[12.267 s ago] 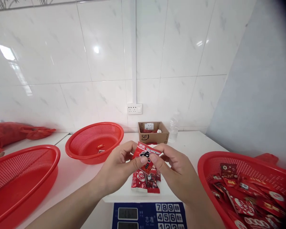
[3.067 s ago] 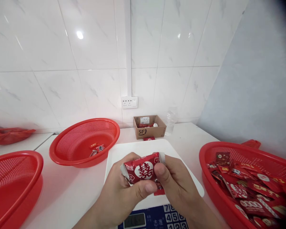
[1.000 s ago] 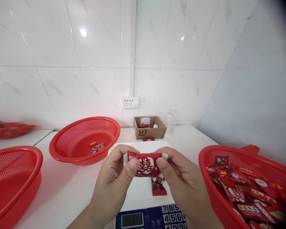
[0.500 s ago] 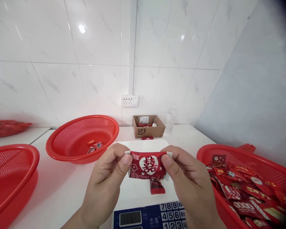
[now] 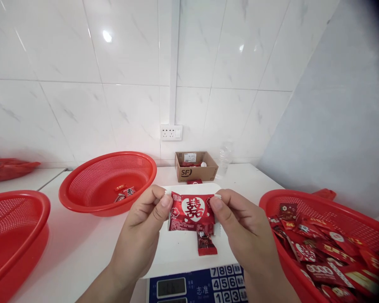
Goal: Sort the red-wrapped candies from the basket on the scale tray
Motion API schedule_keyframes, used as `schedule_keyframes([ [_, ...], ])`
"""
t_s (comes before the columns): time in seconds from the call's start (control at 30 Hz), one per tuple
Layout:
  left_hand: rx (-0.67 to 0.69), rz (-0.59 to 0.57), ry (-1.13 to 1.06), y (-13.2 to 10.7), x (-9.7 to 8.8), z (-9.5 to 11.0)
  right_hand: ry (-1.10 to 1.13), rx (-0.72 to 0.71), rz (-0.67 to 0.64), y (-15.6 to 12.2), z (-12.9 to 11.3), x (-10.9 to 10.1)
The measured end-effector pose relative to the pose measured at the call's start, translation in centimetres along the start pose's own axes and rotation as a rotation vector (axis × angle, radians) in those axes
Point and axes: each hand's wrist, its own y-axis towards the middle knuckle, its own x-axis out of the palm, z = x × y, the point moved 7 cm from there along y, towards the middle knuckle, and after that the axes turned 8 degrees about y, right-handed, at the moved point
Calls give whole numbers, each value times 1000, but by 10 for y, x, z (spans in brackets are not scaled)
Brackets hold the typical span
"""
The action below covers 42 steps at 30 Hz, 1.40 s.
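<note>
A red candy packet [image 5: 192,212] with a white heart and a double-happiness character is stretched level between my two hands. My left hand [image 5: 142,229] pinches its left end between thumb and fingers; my right hand [image 5: 244,231] does the same at the right end. Below it, a smaller dark red wrapped candy [image 5: 206,244] lies on the white pan [image 5: 170,256] of a scale, its upper part hidden by the packet. The scale's blue panel [image 5: 192,290] with display and number keys shows between my forearms.
On the right stands a red basket [image 5: 268,198] full of red-wrapped snacks. A red perforated basket [image 5: 82,181] with a few candies sits back left, and another red basket [image 5: 22,235] nearer. Against the wall are a cardboard box [image 5: 197,173] and a clear plastic bottle [image 5: 225,160].
Both hands have raised the candy packet slightly and moved it a little left. Its front now faces me flatter, showing more of the printed face.
</note>
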Motion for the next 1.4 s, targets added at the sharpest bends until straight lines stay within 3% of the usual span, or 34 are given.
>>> schedule_keyframes([
  [1.4,-43,12,-19,1,2,-3,-70,-36,-15,2,-2,-3],
])
